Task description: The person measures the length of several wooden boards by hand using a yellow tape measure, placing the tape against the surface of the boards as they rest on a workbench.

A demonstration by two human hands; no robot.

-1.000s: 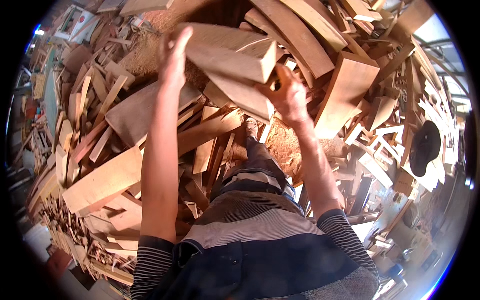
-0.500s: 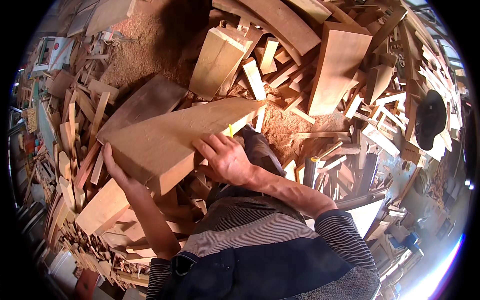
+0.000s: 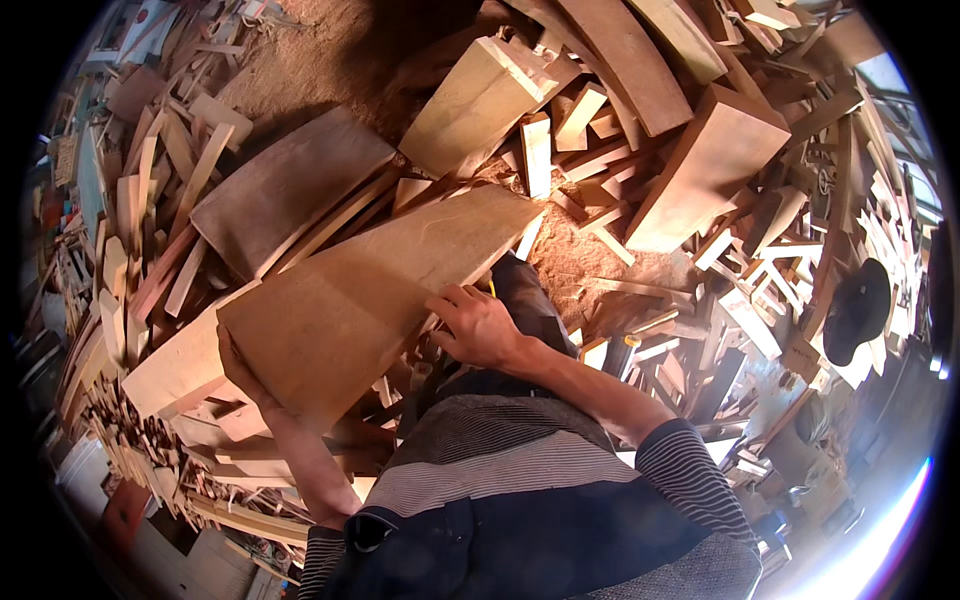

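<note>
A thick, wedge-shaped wooden board (image 3: 345, 300) slants across in front of me, its narrow end pointing away to the right. My left hand (image 3: 243, 368) is wrapped round its near left end, with most of the fingers hidden beneath. At the board's near right edge, my right hand (image 3: 480, 328) is closed, its fingers curled over the edge. A thin yellow thing (image 3: 492, 288) pokes up beside the right hand's knuckles; its kind is too small to tell.
A darker wide board (image 3: 290, 195) lies beyond, left. Pale blocks (image 3: 475, 105) and a tall block (image 3: 710, 170) stand among heaped offcuts. Sawdust (image 3: 570, 265) covers the ground at centre. A long pale timber (image 3: 185, 350) lies under the board's left end. A black, sole-shaped thing (image 3: 857, 312) is at right.
The board has tilted, so its thick near side face no longer shows. Its left end is slightly lower in view. My right hand has shifted a little right, and the view has turned.
</note>
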